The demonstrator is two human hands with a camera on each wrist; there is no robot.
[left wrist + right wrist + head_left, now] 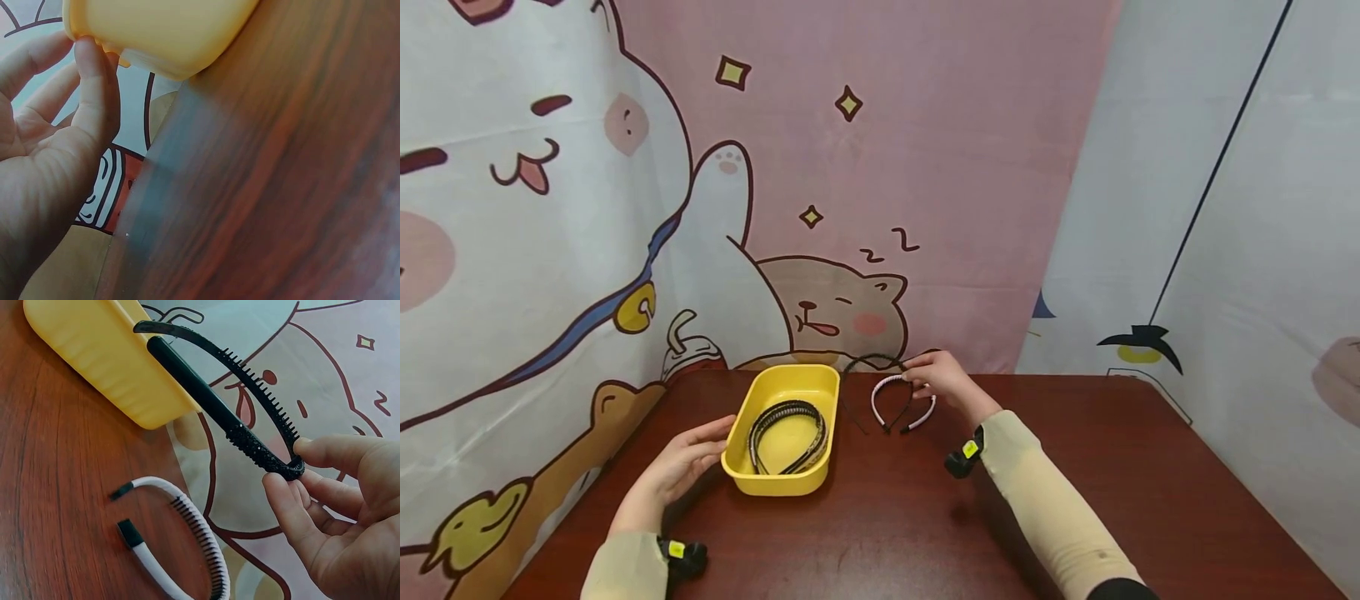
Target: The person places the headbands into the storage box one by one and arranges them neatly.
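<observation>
A yellow plastic tray (781,486) stands on the table with several dark headbands (789,408) lying in it. My left hand (683,462) is at its left side, fingers extended and touching the rim from outside; the tray (156,31) also fills the top of the left wrist view. With thumb and fingers, my right hand (942,379) pinches a black headband (194,386) at its curved top, holding it up off the table to the right of the tray. It has inner teeth and a sparkly beaded stretch. A white headband (150,562) with dark ends lies on the table below it.
The reddish-brown wooden table (880,542) meets a printed cartoon curtain (955,208) along its back edge, close behind the tray and the white headband. More curtain hangs at the left and right sides.
</observation>
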